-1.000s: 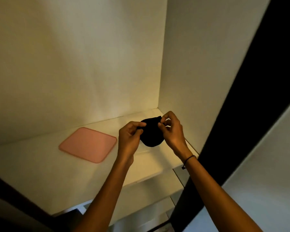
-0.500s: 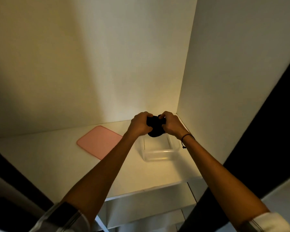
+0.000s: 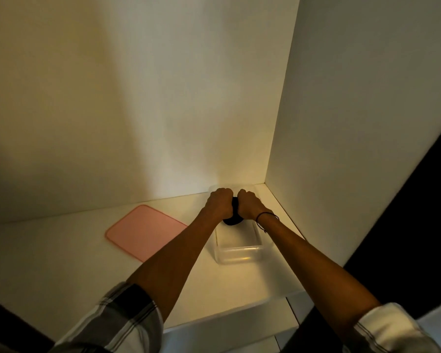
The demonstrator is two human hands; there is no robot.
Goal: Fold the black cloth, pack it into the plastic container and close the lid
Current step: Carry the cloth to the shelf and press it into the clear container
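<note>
The black cloth [image 3: 233, 220] is bunched small between my two hands, over the far half of the clear plastic container [image 3: 238, 253]. My left hand [image 3: 219, 203] and my right hand [image 3: 248, 205] are both closed around it, knuckles up, so only a dark sliver between them and a lump below shows. The container stands open on the white shelf near the right corner. Its pink lid [image 3: 145, 231] lies flat on the shelf to the left, apart from the container.
The white shelf [image 3: 61, 263] is boxed in by a back wall [image 3: 138, 98] and a right side wall [image 3: 354, 123] close to the container. The shelf's front edge runs under my forearms. A dark panel [image 3: 430, 200] stands at the far right.
Both hands have gone forward and down with the cloth, from held up in the air to low over the container. The cloth is more tightly bunched and mostly hidden. The view has shifted.
</note>
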